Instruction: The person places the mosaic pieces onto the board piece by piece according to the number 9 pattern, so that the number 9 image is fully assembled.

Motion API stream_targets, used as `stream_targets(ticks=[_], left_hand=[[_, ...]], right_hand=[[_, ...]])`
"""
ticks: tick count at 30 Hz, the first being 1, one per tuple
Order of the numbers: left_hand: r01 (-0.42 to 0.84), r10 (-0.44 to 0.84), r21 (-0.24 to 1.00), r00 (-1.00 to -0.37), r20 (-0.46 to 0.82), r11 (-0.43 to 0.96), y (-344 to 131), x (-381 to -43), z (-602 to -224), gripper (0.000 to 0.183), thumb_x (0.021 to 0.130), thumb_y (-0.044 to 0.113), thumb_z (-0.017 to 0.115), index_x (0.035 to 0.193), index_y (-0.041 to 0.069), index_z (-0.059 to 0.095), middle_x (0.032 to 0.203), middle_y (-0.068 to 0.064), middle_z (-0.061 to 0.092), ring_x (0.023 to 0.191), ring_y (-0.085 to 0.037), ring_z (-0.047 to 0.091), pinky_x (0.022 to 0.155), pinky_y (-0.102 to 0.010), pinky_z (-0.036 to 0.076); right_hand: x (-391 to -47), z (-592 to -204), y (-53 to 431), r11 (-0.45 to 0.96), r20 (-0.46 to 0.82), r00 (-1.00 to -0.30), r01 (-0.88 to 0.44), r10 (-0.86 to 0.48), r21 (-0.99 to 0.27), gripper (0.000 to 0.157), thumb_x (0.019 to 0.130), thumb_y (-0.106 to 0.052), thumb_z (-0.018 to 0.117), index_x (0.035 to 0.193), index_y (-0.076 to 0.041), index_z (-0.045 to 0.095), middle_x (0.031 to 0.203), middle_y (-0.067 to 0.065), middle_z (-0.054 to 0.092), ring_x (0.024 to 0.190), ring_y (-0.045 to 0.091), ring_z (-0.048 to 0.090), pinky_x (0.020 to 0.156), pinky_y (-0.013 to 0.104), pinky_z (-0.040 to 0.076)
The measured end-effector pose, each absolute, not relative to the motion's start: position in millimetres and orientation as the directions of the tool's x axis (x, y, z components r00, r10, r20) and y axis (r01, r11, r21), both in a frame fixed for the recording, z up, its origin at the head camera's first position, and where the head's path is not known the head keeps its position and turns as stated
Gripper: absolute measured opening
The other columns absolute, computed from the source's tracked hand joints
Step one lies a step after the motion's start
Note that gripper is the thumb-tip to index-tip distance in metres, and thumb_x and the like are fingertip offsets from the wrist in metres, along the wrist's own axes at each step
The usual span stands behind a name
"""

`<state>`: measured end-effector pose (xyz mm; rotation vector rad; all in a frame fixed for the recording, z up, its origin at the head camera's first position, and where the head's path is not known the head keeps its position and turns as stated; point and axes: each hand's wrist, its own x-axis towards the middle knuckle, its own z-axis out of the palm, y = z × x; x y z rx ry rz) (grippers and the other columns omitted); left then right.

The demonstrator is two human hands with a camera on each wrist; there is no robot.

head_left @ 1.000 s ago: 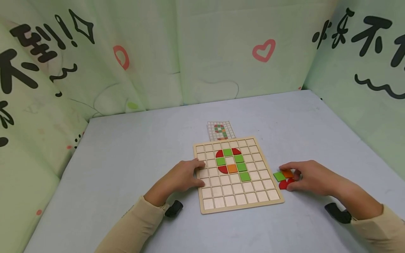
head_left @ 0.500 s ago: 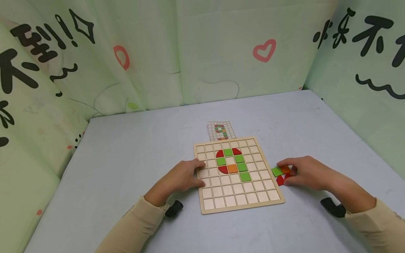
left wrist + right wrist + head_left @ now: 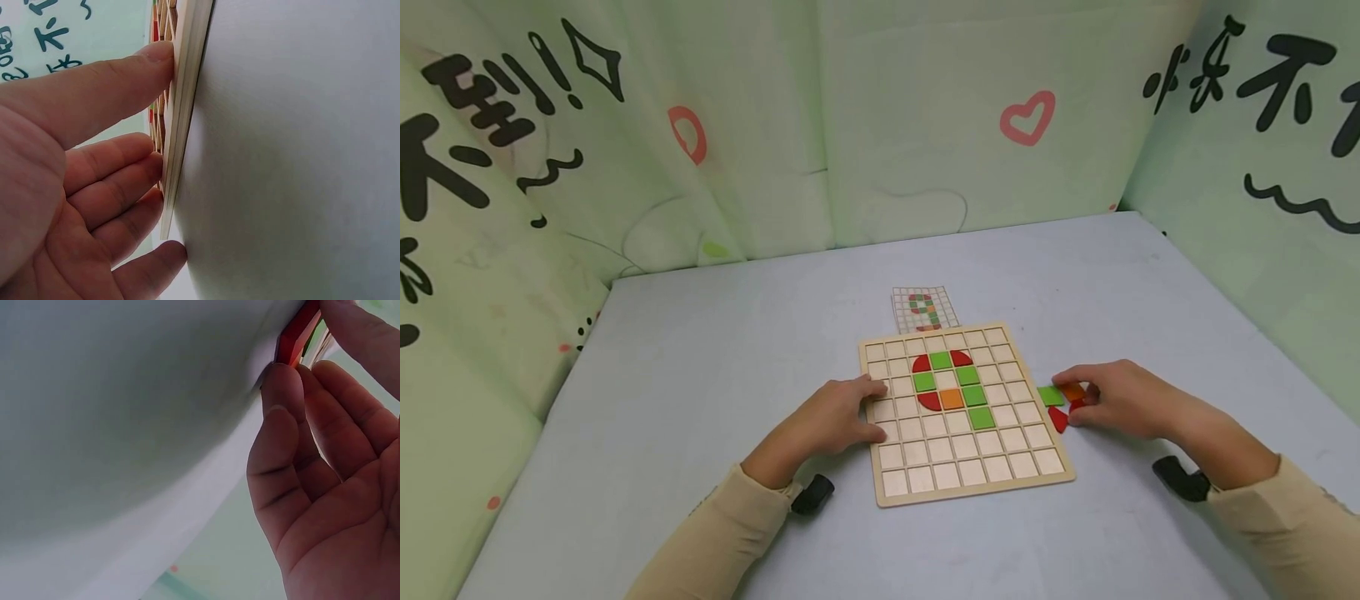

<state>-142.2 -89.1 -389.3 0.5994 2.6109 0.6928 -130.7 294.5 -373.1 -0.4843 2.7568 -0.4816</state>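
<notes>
A square wooden grid board [image 3: 925, 479] lies on the table, with green, orange and red tiles set in some of its cells. My left hand [image 3: 831, 421] rests at the board's left side; in the left wrist view its thumb [image 3: 119, 84] and fingertips touch the edge. Beyond the right edge, my right hand [image 3: 1131, 400] has its thumb and fingers curled round a small group of loose tiles: a green square tile [image 3: 1050, 396], an orange one [image 3: 1072, 391] and red pieces [image 3: 1057, 419]. A red tile [image 3: 294, 337] shows at the fingertips in the right wrist view, partly hidden.
Just behind the board lies a card [image 3: 923, 308] printed with a grid and a coloured pattern. The pale table [image 3: 715, 350] reaches back to a light green curtain [image 3: 895, 125] with black writing. Black wrist bands [image 3: 812, 495] hang by both sleeves.
The right hand has slid left and slightly away from the person, and the loose tiles have shifted with it to the board's right edge. The left hand stays in place.
</notes>
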Motion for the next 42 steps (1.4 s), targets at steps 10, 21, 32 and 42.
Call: stream_targets(ticks=[10, 21, 32, 42], left_hand=[[0.300, 0.482, 0.534, -0.843, -0.239, 0.790, -88.4, -143.0, -388.0, 0.063, 0.085, 0.021, 0.082, 0.141, 0.007, 0.057, 0.147, -0.014, 0.050, 0.137, -0.031, 0.045, 0.108, -0.042, 0.040], [0.304, 0.482, 0.526, -0.842, -0.243, 0.795, -87.9, -144.3, -388.6, 0.063, 0.085, 0.021, 0.082, 0.141, 0.008, 0.057, 0.147, -0.013, 0.050, 0.136, -0.031, 0.046, 0.108, -0.042, 0.040], [0.297, 0.479, 0.530, -0.843, -0.245, 0.794, -88.2, -143.5, -389.2, 0.063, 0.085, 0.021, 0.082, 0.141, 0.008, 0.057, 0.148, -0.014, 0.049, 0.136, -0.032, 0.046, 0.107, -0.043, 0.041], [0.303, 0.483, 0.530, -0.843, -0.239, 0.792, -88.6, -142.8, -390.1, 0.063, 0.085, 0.021, 0.082, 0.141, 0.008, 0.057, 0.147, -0.013, 0.050, 0.135, -0.031, 0.047, 0.107, -0.042, 0.041]], right_hand=[[-138.7, -369.9, 291.8, 0.882, -0.210, -0.896, -0.301, -0.392, -0.362, 0.050, 0.086, -0.024, 0.080, 0.129, -0.002, 0.065, 0.089, -0.005, 0.060, 0.083, 0.018, 0.052, 0.069, 0.033, 0.046], [-146.9, -369.1, 291.0, 0.878, -0.204, -0.893, -0.312, -0.401, -0.362, 0.049, 0.088, -0.022, 0.078, 0.130, -0.001, 0.064, 0.091, -0.005, 0.061, 0.081, 0.018, 0.051, 0.068, 0.033, 0.044], [-153.0, -369.9, 290.0, 0.879, -0.200, -0.895, -0.312, -0.399, -0.361, 0.051, 0.090, -0.023, 0.075, 0.134, 0.000, 0.061, 0.096, -0.002, 0.062, 0.085, 0.020, 0.052, 0.071, 0.035, 0.044], [-153.1, -369.9, 290.9, 0.878, -0.211, -0.896, -0.293, -0.391, -0.379, 0.055, 0.090, -0.022, 0.075, 0.137, 0.002, 0.057, 0.088, -0.002, 0.059, 0.079, 0.018, 0.051, 0.066, 0.032, 0.043]])
